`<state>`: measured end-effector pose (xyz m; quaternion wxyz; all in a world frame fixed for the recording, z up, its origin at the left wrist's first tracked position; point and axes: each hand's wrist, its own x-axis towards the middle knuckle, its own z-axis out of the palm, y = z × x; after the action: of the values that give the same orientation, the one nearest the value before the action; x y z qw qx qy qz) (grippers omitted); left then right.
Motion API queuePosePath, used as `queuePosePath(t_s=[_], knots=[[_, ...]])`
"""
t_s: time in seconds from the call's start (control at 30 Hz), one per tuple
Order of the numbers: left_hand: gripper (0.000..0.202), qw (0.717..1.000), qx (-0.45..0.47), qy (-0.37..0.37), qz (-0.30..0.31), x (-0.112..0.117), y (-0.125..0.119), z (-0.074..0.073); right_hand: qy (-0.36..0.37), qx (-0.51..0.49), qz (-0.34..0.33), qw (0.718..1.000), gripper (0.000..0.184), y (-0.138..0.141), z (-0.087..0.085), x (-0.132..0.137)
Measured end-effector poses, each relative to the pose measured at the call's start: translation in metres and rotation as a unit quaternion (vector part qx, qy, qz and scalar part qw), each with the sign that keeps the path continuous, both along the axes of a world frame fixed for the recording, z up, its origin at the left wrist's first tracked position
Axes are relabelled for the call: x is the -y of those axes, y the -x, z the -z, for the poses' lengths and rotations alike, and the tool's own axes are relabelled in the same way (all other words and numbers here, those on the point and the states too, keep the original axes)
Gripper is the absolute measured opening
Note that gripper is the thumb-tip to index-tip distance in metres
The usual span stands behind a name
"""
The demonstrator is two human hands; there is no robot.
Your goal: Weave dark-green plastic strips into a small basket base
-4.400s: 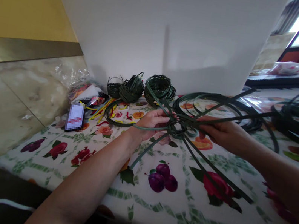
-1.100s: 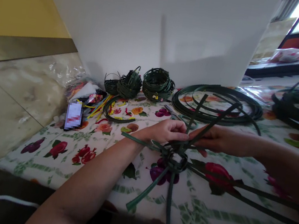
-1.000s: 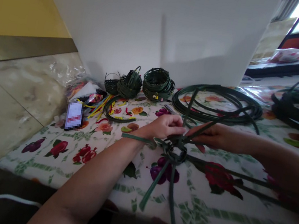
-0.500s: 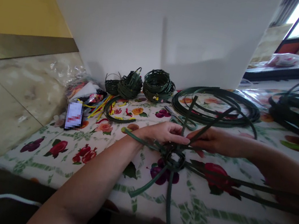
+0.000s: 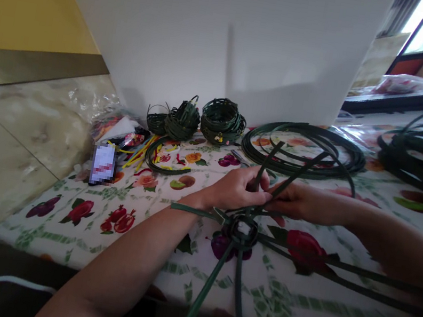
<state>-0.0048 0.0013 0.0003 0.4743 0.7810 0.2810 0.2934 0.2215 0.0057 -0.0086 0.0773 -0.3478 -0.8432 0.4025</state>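
Note:
A small round weave of dark green strips [image 5: 243, 231] lies on the flowered cloth, with long strip ends spreading out from it on all sides. My left hand [image 5: 239, 187] is closed at its far side, thumb and fingers pinching an upright strip [image 5: 266, 163]. Right against it, my right hand [image 5: 294, 200] is closed on another green strip [image 5: 307, 169] that slants up to the right. The two hands meet just above the woven centre. Fingertips of the right hand are partly hidden behind the strips. Two long strips run right, under my right forearm.
Small green woven baskets [image 5: 223, 121] stand at the back by a white panel [image 5: 201, 27]. A large coil of green strip [image 5: 352, 166] lies behind my hands, covering part of the scissors [image 5: 238, 156]. Left are yellow and red strips [image 5: 143, 152] and plastic bags [image 5: 93, 103].
My left hand has closed round the upright strip, which now leans more to the right. The weave has turned slightly, and its near-left strip points further down toward me.

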Motion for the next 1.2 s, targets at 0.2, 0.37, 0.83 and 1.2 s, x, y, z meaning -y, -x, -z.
queuePosePath(t_s=[0.2,0.37,0.83,1.2], knots=[[0.044,1.0,0.024,-0.009,-0.002,0.001,-0.002,0.002,0.02,-0.026,0.015,0.999,0.06,0.007,-0.01,0.009],[0.045,0.999,0.048,0.013,-0.001,0.002,-0.007,0.005,0.045,0.035,0.041,0.998,0.063,0.011,-0.017,0.015],[0.047,0.999,0.038,0.018,-0.015,0.0,-0.007,0.003,0.068,0.021,0.063,0.995,0.066,0.014,-0.011,0.016],[0.05,0.995,0.077,0.053,-0.034,-0.004,-0.003,-0.003,0.089,-0.059,0.054,0.993,0.056,0.023,-0.015,0.02]])
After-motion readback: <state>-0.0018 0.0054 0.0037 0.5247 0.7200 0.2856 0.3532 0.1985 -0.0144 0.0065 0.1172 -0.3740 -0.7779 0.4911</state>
